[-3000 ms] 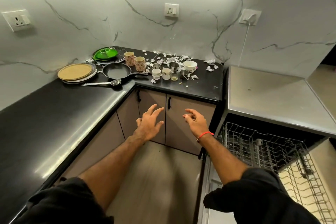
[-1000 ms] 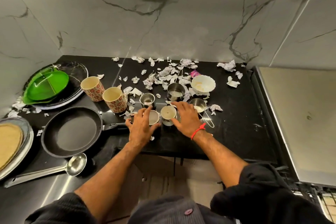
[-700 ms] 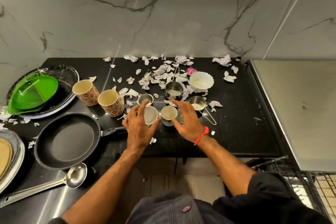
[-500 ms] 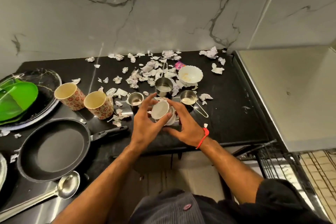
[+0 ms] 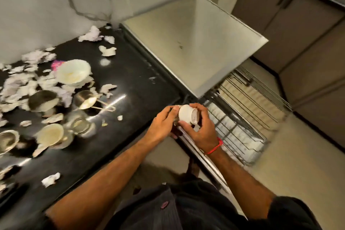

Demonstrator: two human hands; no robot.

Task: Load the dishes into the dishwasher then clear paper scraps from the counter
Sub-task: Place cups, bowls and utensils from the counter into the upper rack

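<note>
Both hands hold small white cups [image 5: 186,115] between them, tipped on their side, just past the counter's right end and over the edge of the dishwasher rack [image 5: 240,117]. My left hand [image 5: 162,124] grips from the left, my right hand [image 5: 202,129], with a red thread at the wrist, from the right and below. On the black counter [image 5: 130,84] lie a white bowl [image 5: 73,71], steel cups [image 5: 43,99], a steel cup with a wire handle [image 5: 87,100], a cream mug [image 5: 50,134] and many paper scraps [image 5: 28,78]. The view is blurred.
The dishwasher's flat grey top [image 5: 194,43] stands right of the counter, with its wire rack pulled out below. Brown cabinet fronts [image 5: 308,43] run along the far right. One scrap [image 5: 50,179] lies near the counter's front edge. Beige floor lies below.
Both hands lifted the small white cups off the counter and carried them right, to the dishwasher rack. The view swung right with them.
</note>
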